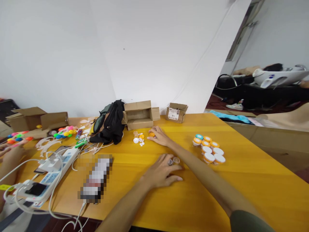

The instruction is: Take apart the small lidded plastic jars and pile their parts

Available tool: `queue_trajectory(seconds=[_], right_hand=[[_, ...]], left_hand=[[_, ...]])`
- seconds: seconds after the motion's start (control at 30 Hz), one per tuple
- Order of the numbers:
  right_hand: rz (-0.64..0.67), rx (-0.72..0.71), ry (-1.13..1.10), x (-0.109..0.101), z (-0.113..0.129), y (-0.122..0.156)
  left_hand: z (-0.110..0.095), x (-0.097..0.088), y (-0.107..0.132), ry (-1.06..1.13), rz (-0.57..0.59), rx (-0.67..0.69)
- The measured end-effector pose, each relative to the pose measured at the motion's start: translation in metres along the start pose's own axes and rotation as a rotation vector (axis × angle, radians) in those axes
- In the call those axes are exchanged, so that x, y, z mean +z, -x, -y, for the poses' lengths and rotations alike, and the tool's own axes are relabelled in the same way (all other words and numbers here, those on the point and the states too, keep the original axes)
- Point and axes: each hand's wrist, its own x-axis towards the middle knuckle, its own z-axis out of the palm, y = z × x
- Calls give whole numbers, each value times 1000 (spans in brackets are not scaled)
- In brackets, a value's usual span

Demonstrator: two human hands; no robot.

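Note:
My left hand (162, 170) rests low over the middle of the table, thumb and fingers apart. Two small clear plastic cups (176, 160) are at its fingertips; whether the hand touches them I cannot tell. Farther forward, my right hand (159, 136) has its fingers bent around an orange round piece (152, 134), partly hidden by them. Just left of that hand lie another orange round piece (141, 137), a white disc (135, 140) and several small white pieces (141, 144). To the right, several round tubs (209, 157) stand in a group, with white, orange and teal tops.
An open cardboard box (140, 124) and a smaller box (176, 115) stand by the wall, beside a black bag (112, 124). Left are a blurred phone (98, 178), a power strip (51, 175) with cables, colourful balls (65, 132) and another person's arm (11, 164).

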Motion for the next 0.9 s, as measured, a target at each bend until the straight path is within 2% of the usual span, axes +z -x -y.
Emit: queue_trajectory(seconds=[0.23, 0.47, 0.6, 0.7, 0.8, 0.9], right_hand=[[-141, 92, -243, -3, -11, 9], [-456, 249, -421, -37, -15, 40], [-604, 259, -461, -64, 2, 66], [-654, 236, -484, -79, 21, 87], [-680, 220, -483, -83, 34, 108], [-669, 208, -501, -76, 37, 126]], left_hand=[[-1, 1, -8, -95, -13, 20], [6, 9, -28, -119, -48, -27], [18, 17, -51, -134, -96, -39], [29, 21, -73, -157, -146, -75], [40, 23, -97, -188, -183, -131], [50, 22, -120, -195, -193, -205]])
